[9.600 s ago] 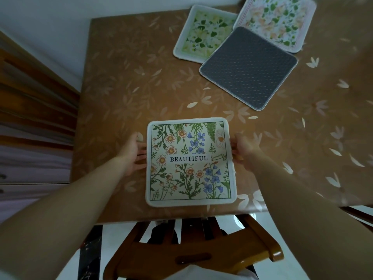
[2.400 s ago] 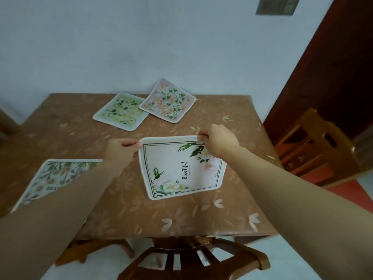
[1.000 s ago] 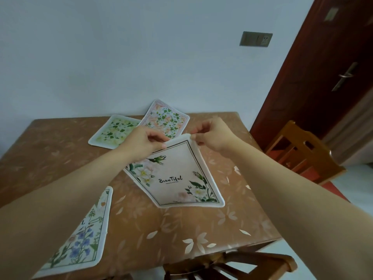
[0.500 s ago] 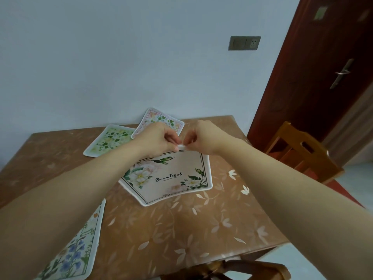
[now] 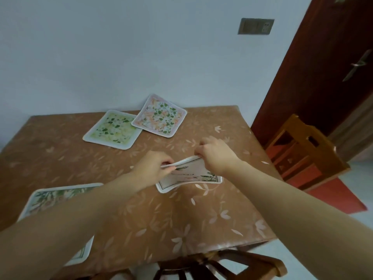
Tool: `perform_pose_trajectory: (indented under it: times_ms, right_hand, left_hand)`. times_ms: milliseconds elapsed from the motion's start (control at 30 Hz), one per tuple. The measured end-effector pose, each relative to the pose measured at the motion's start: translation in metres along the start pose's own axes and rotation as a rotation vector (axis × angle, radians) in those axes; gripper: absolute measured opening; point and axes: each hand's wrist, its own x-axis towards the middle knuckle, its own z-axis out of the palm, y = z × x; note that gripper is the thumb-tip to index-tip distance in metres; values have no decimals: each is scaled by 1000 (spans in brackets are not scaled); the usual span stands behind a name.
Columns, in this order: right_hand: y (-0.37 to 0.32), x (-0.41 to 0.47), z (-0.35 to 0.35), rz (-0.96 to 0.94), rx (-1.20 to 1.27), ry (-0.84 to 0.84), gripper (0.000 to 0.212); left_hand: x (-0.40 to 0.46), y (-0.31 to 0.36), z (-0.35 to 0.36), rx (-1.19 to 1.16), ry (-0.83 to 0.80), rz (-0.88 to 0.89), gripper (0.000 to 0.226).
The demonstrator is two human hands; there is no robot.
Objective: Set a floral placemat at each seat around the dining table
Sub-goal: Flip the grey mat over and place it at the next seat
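Observation:
A white placemat with green leaves and a thin black border is lifted at its far edge, its near corners touching the brown dining table. My left hand pinches its far left corner and my right hand pinches its far right corner. A blue-and-green floral placemat lies flat at the near left, partly hidden by my left forearm. A green-yellow placemat and a pink one lie at the far side, the pink one overlapping the green one's corner.
A wooden chair stands to the right of the table, by a dark red door. Another chair's top rail shows under the near edge. The wall runs along the table's far side.
My view has tipped downward. The white placemat has moved to the right and now hangs steeper from my hands, which have drawn apart along its far edge.

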Motion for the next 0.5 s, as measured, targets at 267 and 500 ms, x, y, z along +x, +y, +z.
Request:
perform_pose_trajectory:
  times_ms: [267, 500]
  right_hand:
    - [29, -15, 23, 135, 19, 106, 33]
    - [36, -24, 26, 206, 89, -6, 29]
  left_hand:
    - [13, -12, 9, -8, 56, -89, 22]
    - [19, -11, 18, -49, 91, -87, 16]
